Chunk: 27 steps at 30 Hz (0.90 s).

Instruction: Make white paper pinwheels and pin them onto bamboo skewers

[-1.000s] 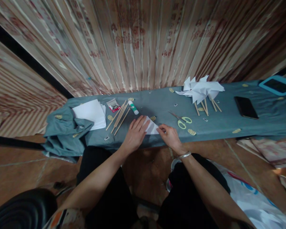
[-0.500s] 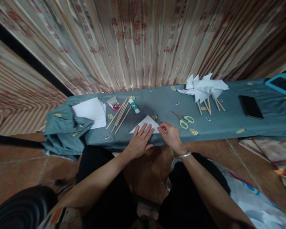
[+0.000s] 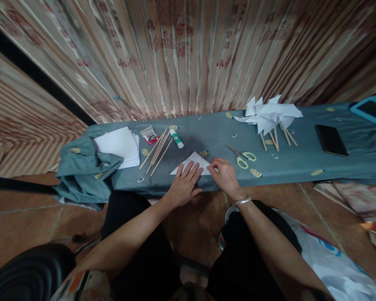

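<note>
A white sheet folded into a triangle (image 3: 194,161) lies on the blue-grey cloth of a long low table (image 3: 301,163), near its front edge. My left hand (image 3: 184,186) rests flat on the triangle's lower left part, fingers spread. My right hand (image 3: 224,175) presses its fingertips on the triangle's right corner; a silver bangle sits on that wrist. Green-handled scissors (image 3: 241,156) lie just right of my right hand. A glue stick (image 3: 176,139) and several wooden sticks (image 3: 156,151) lie left of the triangle.
A stack of white paper (image 3: 117,144) and a small red box of pins (image 3: 149,135) sit at the left. Finished paper pinwheels (image 3: 269,113) lie at the back right, beyond them a black phone (image 3: 331,140) and a blue-framed tablet (image 3: 371,109). A curtain hangs behind the table.
My left hand has slid from the far side of the paper toward me, uncovering the folded triangle. My right hand stays on the right corner.
</note>
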### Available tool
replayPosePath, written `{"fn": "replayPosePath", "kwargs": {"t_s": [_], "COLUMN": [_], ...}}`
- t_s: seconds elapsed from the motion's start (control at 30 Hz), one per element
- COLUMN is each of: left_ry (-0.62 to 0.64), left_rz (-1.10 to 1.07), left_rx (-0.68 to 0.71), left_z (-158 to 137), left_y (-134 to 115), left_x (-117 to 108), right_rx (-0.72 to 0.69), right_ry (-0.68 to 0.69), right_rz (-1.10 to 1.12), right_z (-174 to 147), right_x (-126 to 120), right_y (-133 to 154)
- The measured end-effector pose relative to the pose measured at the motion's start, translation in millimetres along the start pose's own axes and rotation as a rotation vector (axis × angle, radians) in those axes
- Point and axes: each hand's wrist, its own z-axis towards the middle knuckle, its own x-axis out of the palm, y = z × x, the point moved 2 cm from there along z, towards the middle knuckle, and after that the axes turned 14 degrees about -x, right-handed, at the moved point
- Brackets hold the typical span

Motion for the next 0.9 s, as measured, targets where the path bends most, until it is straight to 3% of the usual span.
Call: {"fn": "replayPosePath", "kwargs": {"t_s": [0.9], "left_ry": [0.034], "left_rz": [0.044], "left_rx": [-0.028], "left_z": [2.9], "left_y": [-0.5], "left_x": [-0.5], "right_rx": [0.099], "right_ry": [0.091], "right_rz": [-0.028], "right_z": [4.9], "right_x": [-1.3], "right_y": [0.7]}}
